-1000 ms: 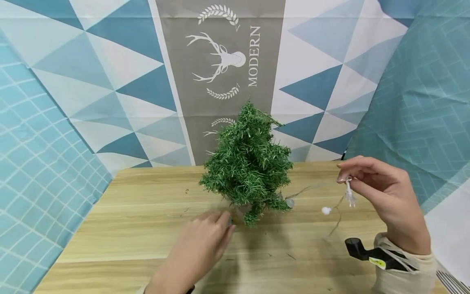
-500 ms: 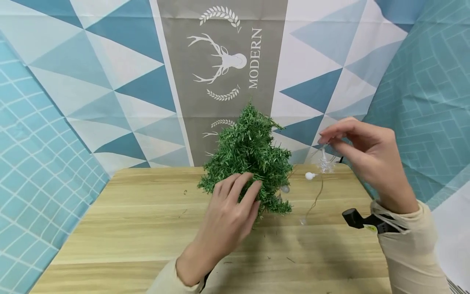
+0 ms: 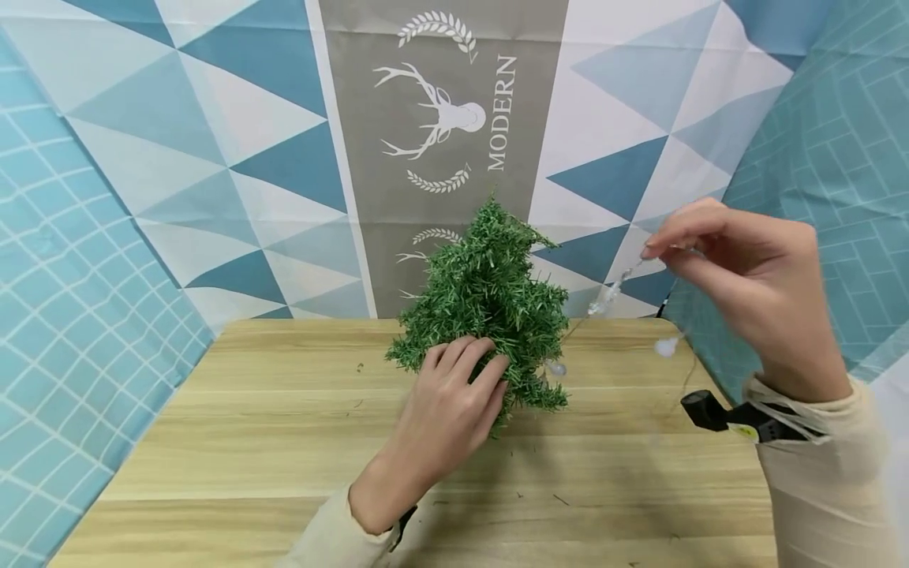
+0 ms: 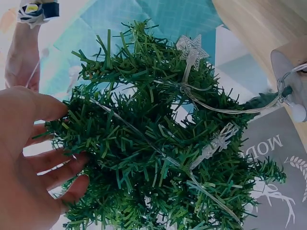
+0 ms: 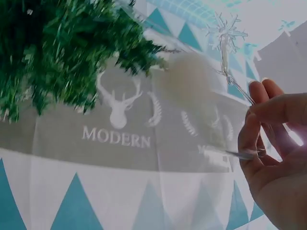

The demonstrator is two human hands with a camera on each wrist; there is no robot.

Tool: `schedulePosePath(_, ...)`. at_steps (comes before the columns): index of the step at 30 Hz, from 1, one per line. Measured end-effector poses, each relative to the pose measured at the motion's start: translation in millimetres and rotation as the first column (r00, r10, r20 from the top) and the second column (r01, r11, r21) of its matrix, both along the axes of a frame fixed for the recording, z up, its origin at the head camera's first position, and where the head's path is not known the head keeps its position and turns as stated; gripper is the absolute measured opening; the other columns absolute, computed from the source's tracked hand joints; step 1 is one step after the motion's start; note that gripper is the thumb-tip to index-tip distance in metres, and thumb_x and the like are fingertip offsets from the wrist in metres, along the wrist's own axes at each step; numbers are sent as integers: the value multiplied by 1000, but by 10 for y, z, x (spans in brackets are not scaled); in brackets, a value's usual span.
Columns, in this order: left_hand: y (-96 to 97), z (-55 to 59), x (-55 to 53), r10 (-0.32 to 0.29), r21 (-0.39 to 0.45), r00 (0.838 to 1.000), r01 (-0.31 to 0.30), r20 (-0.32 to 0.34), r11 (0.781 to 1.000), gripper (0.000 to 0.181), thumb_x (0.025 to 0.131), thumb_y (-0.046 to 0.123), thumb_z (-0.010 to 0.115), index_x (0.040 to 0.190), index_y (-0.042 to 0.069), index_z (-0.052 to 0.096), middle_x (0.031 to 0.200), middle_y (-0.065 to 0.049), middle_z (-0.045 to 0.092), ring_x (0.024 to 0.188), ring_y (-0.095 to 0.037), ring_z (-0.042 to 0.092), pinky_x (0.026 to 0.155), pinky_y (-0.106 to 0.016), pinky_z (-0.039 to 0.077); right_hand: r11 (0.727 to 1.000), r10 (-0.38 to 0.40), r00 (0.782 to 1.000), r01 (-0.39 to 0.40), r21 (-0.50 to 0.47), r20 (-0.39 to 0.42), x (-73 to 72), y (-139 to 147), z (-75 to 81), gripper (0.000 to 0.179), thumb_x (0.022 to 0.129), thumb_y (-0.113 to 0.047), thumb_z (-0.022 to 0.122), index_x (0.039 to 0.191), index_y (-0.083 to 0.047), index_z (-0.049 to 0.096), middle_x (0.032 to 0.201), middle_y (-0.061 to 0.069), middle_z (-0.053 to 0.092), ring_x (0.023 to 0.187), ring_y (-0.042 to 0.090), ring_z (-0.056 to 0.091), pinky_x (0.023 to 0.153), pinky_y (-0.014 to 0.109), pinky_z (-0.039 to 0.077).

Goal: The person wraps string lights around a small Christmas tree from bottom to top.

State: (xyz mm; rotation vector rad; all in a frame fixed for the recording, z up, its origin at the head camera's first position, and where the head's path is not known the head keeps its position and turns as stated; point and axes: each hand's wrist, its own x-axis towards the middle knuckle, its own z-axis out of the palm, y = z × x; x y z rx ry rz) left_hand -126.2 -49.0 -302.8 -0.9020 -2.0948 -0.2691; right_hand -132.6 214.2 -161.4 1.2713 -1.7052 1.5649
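Note:
A small green artificial Christmas tree (image 3: 490, 292) stands on the table. My left hand (image 3: 447, 402) holds its lower front branches, fingers and thumb bent into the foliage, as the left wrist view also shows. To the right of the tree, my right hand (image 3: 753, 276) is raised and pinches the thin wire of a string of lights (image 5: 240, 91). A clear snowflake light (image 5: 225, 33) sticks out beyond those fingertips. From the same string hangs a white ball light (image 3: 666, 347). In the left wrist view, a star light (image 4: 193, 48) and more wire lie on the branches.
The wooden table (image 3: 248, 442) carries a few dark needle bits. Patterned cloth (image 3: 263, 158) hangs behind it, with blue cloth (image 3: 57, 237) at the left. Each wrist wears a black camera mount, the right one (image 3: 753, 422) in full sight.
My left hand has come up from beside the tree's base onto its lower branches. My right hand rose with the light string, swung in toward the tree, then moved back right, drawing the wire out.

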Motion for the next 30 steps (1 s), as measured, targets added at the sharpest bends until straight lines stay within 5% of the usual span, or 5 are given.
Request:
schedulePosePath(4, -5, 2, -1, -4, -11, 1000, 4, 10, 1000, 22, 84, 22, 59, 104, 13, 62, 112, -7, 58, 108, -23, 49, 88, -38, 40, 982, -180, 984, 180, 51, 0, -132, 27, 60, 10, 76, 20, 52, 84, 20, 59, 82, 27, 61, 73, 22, 57, 65, 21, 46)
schedulePosePath(10, -12, 3, -2, -13, -13, 1000, 13, 17, 1000, 22, 83, 21, 59, 103, 13, 62, 111, -7, 58, 107, -22, 49, 87, -38, 40, 871, -461, 887, 449, 201, 16, -430, 158, 92, 11, 81, 10, 55, 86, 12, 64, 86, 18, 64, 57, 15, 53, 60, 20, 43)
schedulePosePath(16, -30, 17, 5, -20, -16, 1000, 20, 21, 1000, 22, 82, 21, 61, 103, 13, 62, 111, -7, 58, 107, -22, 49, 87, -38, 40, 818, -553, 831, 528, 229, 60, -741, 308, 102, 14, 82, 3, 53, 77, 9, 65, 78, 13, 64, 50, 14, 45, 45, 22, 33)
schedulePosePath(24, -49, 12, -9, -35, -9, 999, 35, 35, 999, 21, 83, 20, 60, 103, 12, 62, 112, -7, 57, 107, -21, 48, 87, -37, 39, 680, -662, 747, 559, 474, 68, -1155, 602, -83, 15, 86, -6, 54, 78, -3, 66, 77, 3, 62, 50, 13, 43, 42, 27, 28)
schedulePosePath(30, -65, 7, -10, -45, -19, 998, 46, 43, 999, 20, 83, 19, 60, 102, 12, 62, 112, -6, 57, 108, -21, 48, 86, -37, 39, 563, -711, 694, 657, 502, -111, -1359, 649, -240, 20, 88, -10, 49, 77, -12, 66, 79, 1, 63, 58, 10, 51, 43, 21, 34)
